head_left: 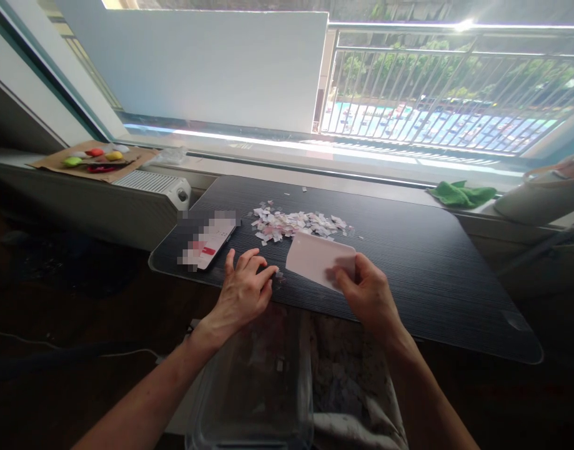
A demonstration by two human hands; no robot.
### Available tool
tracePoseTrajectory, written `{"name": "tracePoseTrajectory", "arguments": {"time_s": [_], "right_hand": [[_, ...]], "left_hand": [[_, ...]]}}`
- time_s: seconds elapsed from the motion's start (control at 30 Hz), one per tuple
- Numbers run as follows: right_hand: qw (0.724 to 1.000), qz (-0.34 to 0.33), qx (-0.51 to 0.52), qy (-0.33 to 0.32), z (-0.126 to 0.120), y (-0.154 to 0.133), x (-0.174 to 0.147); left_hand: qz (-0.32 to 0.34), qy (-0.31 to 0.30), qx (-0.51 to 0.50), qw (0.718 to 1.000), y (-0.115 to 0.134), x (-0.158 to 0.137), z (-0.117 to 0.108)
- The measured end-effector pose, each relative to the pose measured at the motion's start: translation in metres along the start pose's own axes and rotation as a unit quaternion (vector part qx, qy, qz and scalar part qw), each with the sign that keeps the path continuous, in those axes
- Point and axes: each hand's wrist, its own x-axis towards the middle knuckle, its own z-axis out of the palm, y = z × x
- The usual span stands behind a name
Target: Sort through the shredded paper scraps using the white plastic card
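My right hand (368, 290) grips a thin white plastic scraper (312, 259) by its right end, thumb on its near face, tilted over the dark table. The scraper's far edge overlaps the near side of a loose heap of small white and pinkish paper scraps (291, 222). Close to the table's front edge, my left hand (249, 284) hovers with fingers curved and apart. A few scraps (279, 275) lie right by its fingertips; whether it touches them I cannot tell. Below the edge stands a clear plastic bin (253, 387).
The dark table (408, 269) carries a phone (212, 244), partly pixelated, on the left. A light cloth bag (352, 387) with scraps inside is beside the bin. A radiator (153, 187), brown paper (80, 161) with coloured items, a green cloth (462, 194) and a pale container (542, 194) line the window.
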Motion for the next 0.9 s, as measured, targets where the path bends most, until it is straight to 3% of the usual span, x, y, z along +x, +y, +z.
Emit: {"name": "tracePoseTrajectory", "arguments": {"time_s": [0.33,0.6,0.9], "right_hand": [[0.999,0.000,-0.040,0.002,0.002,-0.008,0.001],[0.999,-0.010,-0.035,-0.012,0.009,-0.008,0.004],[0.999,-0.016,-0.029,-0.031,0.013,-0.010,0.001]], "left_hand": [[-0.018,0.010,-0.016,1.000,0.000,-0.015,-0.008],[-0.009,-0.022,-0.015,1.000,0.003,-0.013,-0.004],[0.021,-0.017,-0.032,0.999,-0.001,-0.021,-0.009]]}}
